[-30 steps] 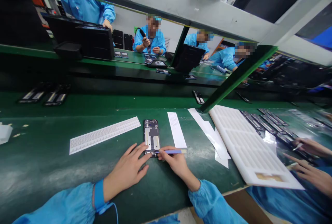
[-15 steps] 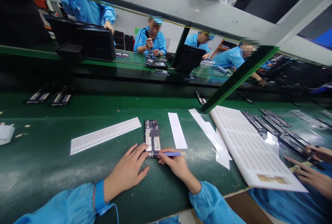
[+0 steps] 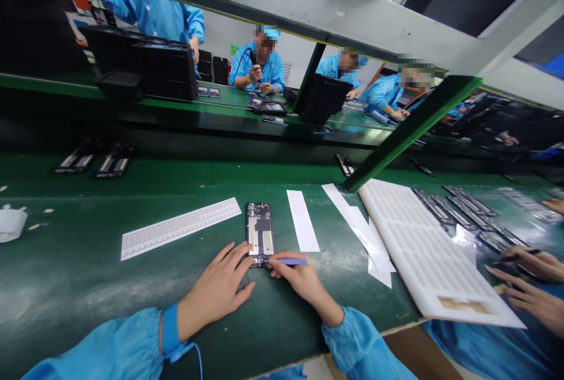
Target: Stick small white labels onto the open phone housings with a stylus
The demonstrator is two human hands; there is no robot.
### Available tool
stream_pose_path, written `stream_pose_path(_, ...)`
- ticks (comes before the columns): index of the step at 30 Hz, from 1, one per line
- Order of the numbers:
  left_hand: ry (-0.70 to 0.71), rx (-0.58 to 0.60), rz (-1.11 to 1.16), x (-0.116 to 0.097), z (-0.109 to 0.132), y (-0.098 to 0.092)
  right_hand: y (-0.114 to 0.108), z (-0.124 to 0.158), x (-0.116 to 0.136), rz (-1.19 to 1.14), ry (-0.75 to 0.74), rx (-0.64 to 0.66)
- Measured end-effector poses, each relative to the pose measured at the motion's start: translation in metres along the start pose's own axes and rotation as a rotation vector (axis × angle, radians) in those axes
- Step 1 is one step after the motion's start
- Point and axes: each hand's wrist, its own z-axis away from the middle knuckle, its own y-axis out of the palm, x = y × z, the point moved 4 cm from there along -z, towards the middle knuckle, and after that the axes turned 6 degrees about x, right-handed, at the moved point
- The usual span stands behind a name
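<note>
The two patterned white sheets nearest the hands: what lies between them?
An opened phone lies between them in the head view; the left hand touches its lower part.

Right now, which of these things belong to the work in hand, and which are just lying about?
In the work:
opened phone, touched by the left hand
purple stick, in the right hand

Seemingly just lying about:
patterned strip, left of the phone
white strip, right of it
white tray, farther right
two more phones, far left

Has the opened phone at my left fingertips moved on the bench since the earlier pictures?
No, not visibly: the opened phone keeps about the same gap and angle to the patterned white sheet lying left of it.
</note>
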Motion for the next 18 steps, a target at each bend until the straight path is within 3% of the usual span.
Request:
stream_pose_path(8, -0.001, 0.019, 0.001, 0.000, -0.001, 0.001, 0.001, 0.000, 0.001, -0.045, -0.009, -0.010)
stream_pose_path(14, -0.001, 0.019, -0.018, 0.002, 0.001, 0.003, -0.010, -0.004, -0.003, -0.304, -0.018, -0.260)
stream_pose_path(18, -0.010, 0.019, -0.048, 0.002, 0.003, 0.002, -0.013, -0.006, -0.002, -0.329, -0.030, -0.324)
